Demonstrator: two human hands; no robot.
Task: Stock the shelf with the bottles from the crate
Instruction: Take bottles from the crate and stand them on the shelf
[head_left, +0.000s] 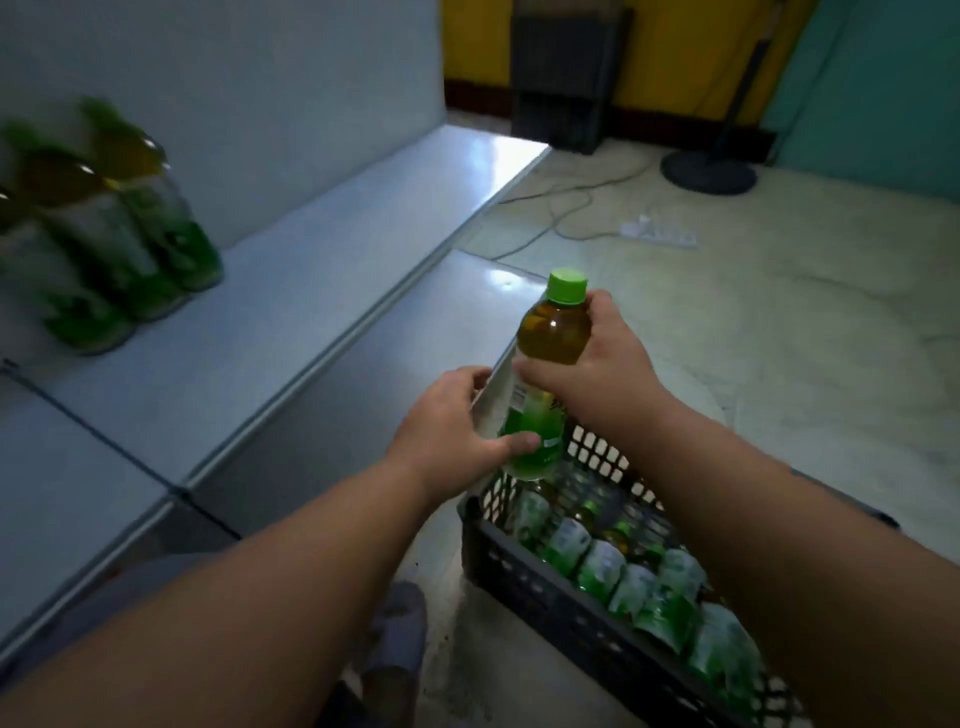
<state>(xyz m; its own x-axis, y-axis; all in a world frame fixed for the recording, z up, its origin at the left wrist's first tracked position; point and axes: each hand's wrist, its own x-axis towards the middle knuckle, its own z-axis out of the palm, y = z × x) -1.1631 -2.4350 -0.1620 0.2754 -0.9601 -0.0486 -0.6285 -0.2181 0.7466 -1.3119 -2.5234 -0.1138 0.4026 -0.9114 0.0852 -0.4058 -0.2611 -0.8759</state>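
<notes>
One bottle (545, 374) held above one dark crate (550, 592). Three blurred bottles (130, 228) stand on the shelf (291, 291) left of the crate. Several more lie inside; exact count unclear.

The bottles on the shelf (119, 228) are motion-smeared, and the frame's left edge cuts off the nearest one. The held bottle (545, 364) hides the left hand's fingers (480, 376). The crate (571, 613) runs off the bottom edge, its labels too blurry to read.
</notes>
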